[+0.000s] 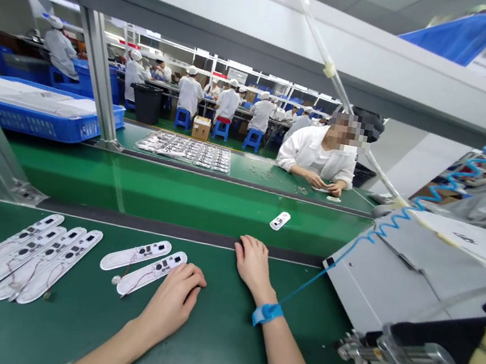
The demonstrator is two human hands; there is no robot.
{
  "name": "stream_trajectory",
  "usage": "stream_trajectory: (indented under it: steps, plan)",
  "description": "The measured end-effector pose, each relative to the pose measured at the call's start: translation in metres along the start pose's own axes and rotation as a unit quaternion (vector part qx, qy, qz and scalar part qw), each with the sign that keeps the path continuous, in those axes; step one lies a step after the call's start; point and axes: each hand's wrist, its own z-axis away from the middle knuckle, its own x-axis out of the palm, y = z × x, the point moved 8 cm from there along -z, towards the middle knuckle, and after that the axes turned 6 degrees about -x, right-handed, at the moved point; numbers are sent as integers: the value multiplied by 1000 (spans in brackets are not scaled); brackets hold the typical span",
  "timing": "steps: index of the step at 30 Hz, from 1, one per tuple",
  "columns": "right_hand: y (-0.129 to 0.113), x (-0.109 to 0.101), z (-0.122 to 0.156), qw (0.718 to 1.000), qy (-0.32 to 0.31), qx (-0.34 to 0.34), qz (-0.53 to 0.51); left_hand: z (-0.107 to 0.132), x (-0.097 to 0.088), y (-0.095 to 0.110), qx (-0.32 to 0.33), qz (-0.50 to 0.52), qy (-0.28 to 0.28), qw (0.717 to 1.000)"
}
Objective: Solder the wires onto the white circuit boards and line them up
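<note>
White sensor-like strips (150, 273) beside left hand (172, 302)

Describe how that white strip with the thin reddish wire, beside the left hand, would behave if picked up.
The white strip by the left hand looks thin and flat, so probably light and perhaps slightly bendy. Its fine wire could likely snag if tugged. Being long and flat, it seems unlikely to roll.

Electronics assembly line — wired white panels (136, 255), green workbenches (213, 352), blue crates (37, 124), white-coated workers (190, 96)
</note>
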Motion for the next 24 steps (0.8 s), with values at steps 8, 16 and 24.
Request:
stream_trajectory:
  steps: [8,16,24]
  plan:
    - [-14,-3,6,1000,15,-24,-11,0,2,-3,2,6,-11,1000]
    - [-15,-8,7,999,19,-26,-21,1,3,-4,8,10,-13,1000]
    - [-17,-8,7,999,14,-22,-43,0,1,-3,3,6,-11,1000]
